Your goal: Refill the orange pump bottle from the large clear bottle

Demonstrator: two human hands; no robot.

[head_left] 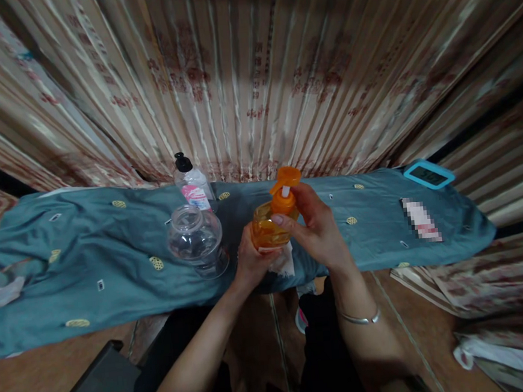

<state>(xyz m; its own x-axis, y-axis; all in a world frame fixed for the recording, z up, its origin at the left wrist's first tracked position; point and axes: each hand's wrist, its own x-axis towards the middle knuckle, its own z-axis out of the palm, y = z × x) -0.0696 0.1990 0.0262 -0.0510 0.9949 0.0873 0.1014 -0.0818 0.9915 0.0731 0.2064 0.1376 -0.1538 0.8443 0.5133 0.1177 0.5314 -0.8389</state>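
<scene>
An amber pump bottle [268, 227] with an orange pump top [288, 179] is held up, tilted, over the middle of the cloth-covered table. My left hand [254, 254] is wrapped round the lower part of this bottle. Fingers and thumb of my right hand [316, 225] close round the orange collar below the pump head. Under the bottle shows part of a white tissue [283, 260]. Just left of my left hand stands a clear, round-bellied jar [197, 240] without a lid. Behind the jar is a clear bottle [194, 185] with a black cap and a pink label.
A teal patterned cloth [127, 273] covers the long narrow table. On its right end are a blue-framed digital clock [429, 174] and a blurred-out packet [420, 220]. A crumpled white tissue [4, 293] lies far left. Pleated curtains [242, 70] hang behind.
</scene>
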